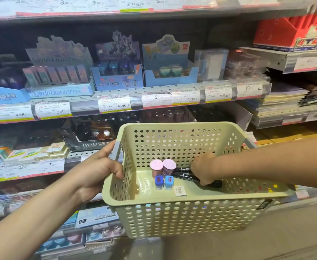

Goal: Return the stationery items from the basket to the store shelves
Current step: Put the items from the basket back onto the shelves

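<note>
My left hand grips the grey handle on the left side of the pale green perforated basket, held before the store shelves. My right hand reaches inside, fingers curled round black marker pens on the basket floor. Left of them stand two pink-lidded cups; nearer, two blue-capped cases and a barcode label.

Basket: pale green, perforated with round holes, grey handle. Inside: two pink-topped cups, two blue-capped clear boxes, black markers.
</note>
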`<state>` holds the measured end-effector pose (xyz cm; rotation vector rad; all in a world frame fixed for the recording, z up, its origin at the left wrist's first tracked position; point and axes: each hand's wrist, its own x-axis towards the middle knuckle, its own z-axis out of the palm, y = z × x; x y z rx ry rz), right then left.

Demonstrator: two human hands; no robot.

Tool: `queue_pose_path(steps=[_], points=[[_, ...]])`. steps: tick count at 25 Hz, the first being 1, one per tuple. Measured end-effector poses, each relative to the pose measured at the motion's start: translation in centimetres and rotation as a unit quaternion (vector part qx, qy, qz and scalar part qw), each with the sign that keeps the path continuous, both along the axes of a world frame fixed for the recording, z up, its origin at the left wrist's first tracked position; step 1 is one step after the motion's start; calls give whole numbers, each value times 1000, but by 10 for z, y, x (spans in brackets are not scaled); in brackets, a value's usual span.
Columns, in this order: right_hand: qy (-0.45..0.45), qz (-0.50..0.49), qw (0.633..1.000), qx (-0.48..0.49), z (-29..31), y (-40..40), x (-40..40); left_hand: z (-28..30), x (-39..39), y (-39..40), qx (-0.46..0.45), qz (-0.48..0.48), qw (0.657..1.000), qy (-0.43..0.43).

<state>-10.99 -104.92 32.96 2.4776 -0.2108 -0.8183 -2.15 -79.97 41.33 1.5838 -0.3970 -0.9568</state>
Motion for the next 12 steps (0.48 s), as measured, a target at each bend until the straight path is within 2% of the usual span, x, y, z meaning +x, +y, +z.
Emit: queue_pose_path(steps=[5, 12], points=[[-5, 0, 1000, 15, 1, -12, 1, -4, -3, -9, -6, 21, 1000, 17], [51, 7, 999, 11, 4, -22, 9, -4, -5, -21, -5, 31, 999, 23]])
